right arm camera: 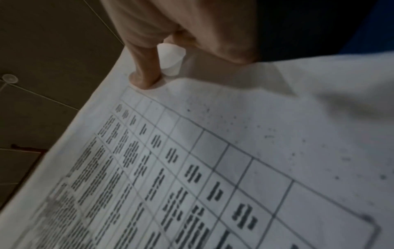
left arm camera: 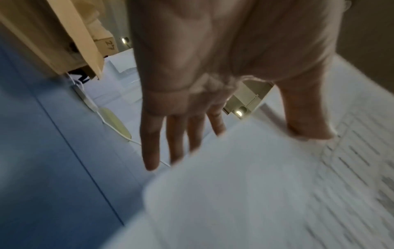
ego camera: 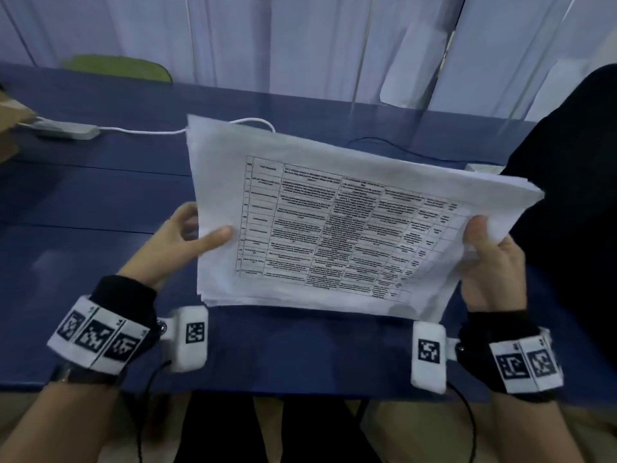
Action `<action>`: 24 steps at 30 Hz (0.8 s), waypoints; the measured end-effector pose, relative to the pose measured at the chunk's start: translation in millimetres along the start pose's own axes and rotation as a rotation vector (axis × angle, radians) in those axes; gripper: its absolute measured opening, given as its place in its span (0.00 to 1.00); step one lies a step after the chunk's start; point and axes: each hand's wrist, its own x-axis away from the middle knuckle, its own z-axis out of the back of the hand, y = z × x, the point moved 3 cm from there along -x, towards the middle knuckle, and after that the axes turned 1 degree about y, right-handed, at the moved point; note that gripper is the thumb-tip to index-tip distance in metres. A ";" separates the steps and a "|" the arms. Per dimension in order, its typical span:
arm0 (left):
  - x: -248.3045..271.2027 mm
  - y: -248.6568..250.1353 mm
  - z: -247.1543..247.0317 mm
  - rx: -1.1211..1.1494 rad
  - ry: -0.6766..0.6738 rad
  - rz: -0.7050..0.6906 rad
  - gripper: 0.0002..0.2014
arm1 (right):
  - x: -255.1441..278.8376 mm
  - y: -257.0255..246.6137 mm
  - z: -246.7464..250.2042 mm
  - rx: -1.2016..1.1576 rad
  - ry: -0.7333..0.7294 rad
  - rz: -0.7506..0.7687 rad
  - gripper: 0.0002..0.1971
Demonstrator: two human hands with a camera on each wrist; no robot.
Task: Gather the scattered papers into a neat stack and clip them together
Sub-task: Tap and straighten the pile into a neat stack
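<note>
Blue table [ego camera: 100, 202]: paper stack [ego camera: 334, 222] lifted above its near edge, pinched by left hand [ego camera: 177, 242] and right hand [ego camera: 490, 265]; white cable [ego camera: 143, 130] and power strip [ego camera: 63, 128] near far-left edge, behind the stack.

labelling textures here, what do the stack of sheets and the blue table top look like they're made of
Stack of white printed sheets: thin matte office paper, judging by the black printed grid, layered edges and the sag between the left hand and right hand. Blue table top: probably painted or laminated board; smooth, faint sheen, straight seams.
</note>
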 end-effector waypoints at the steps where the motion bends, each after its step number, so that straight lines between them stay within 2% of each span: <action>1: -1.9 -1.3 -0.5 0.015 -0.043 0.004 0.44 | -0.6 2.3 0.2 -0.001 -0.008 -0.011 0.13; 3: -1.6 -2.0 -9.0 0.045 -0.123 0.021 0.44 | -1.7 7.9 2.3 -0.025 -0.003 -0.047 0.14; 5: -0.2 -6.5 -13.5 0.090 -0.148 0.023 0.41 | -3.9 12.4 6.9 -0.041 0.029 -0.092 0.11; 9: 3.4 -17.0 -18.1 0.098 -0.235 0.051 0.25 | -8.2 11.1 14.1 0.054 0.112 -0.118 0.07; 11: 3.0 -17.5 -18.6 0.041 -0.210 0.044 0.15 | -8.4 10.5 12.2 0.057 0.118 -0.115 0.06; 15: -2.8 -9.0 -11.2 -0.115 -0.045 -0.066 0.16 | -3.9 9.4 2.7 0.005 0.118 0.004 0.06; 18: -2.1 4.5 -6.8 0.040 0.012 -0.185 0.29 | 1.8 10.3 -1.8 0.014 0.065 0.106 0.05; 19: 0.4 11.1 -7.3 0.110 0.035 -0.232 0.31 | 3.5 12.9 -0.8 0.025 0.056 0.117 0.07; 21: 3.8 20.4 -9.2 0.210 0.052 -0.301 0.30 | 5.3 18.4 3.0 0.082 0.031 0.122 0.13; 24: 6.9 28.1 -11.7 0.240 0.074 -0.347 0.28 | 2.5 17.2 9.3 0.151 -0.029 0.153 0.14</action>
